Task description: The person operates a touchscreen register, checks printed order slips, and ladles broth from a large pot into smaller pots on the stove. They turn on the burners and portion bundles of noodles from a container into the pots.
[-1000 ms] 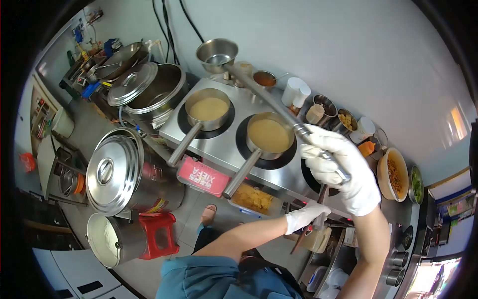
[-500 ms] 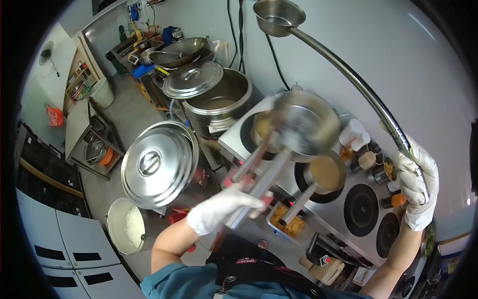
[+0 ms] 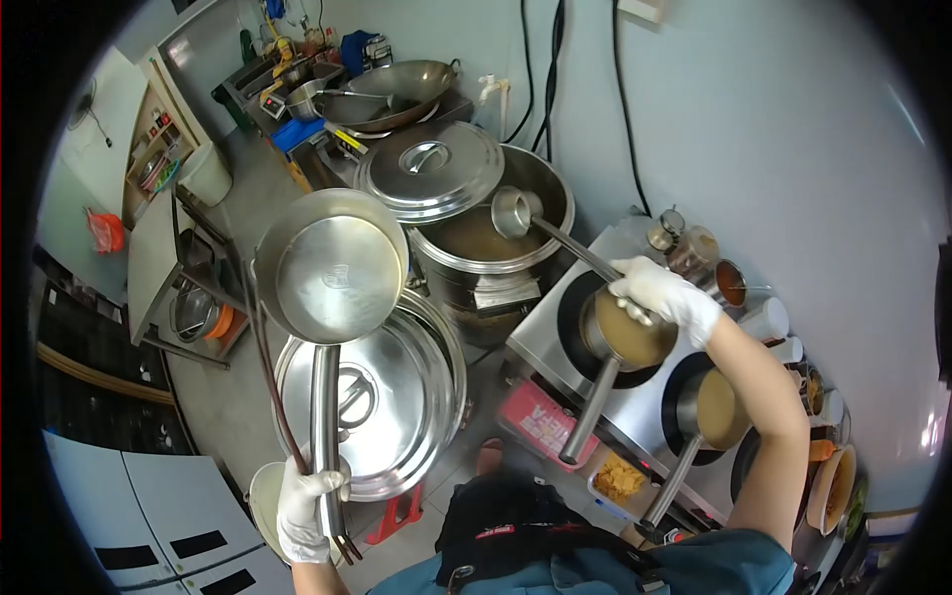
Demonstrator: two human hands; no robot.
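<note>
In my gloved left hand (image 3: pixel 309 506) are the handle of a steel saucepan (image 3: pixel 337 273) and a pair of long brown chopsticks (image 3: pixel 276 397). That saucepan is held above a large lidded pot, its inside facing me with no food visible. My gloved right hand (image 3: pixel 662 297) is closed around the handle of a steel ladle (image 3: pixel 512 212). The ladle's bowl is over the opening of a tall stockpot (image 3: pixel 466 302) with brownish liquid inside. Below my right hand, a saucepan of cloudy broth (image 3: pixel 635 342) sits on the cooktop, with a second broth-filled saucepan (image 3: pixel 718 412) beside it.
A steel lid (image 3: pixel 436 164) partly covers the stockpot. Another lid (image 3: pixel 397 426) tops the large pot in front of me. Jars and a red sauce container (image 3: pixel 730 283) line the wall side of the cooktop (image 3: pixel 540 342). A tub of yellowish food (image 3: pixel 619 478) stands below its near edge.
My right hand has brought the ladle down and left, from high by the wall to the stockpot. My left hand has moved the saucepan and chopsticks left, away from the cooktop.
</note>
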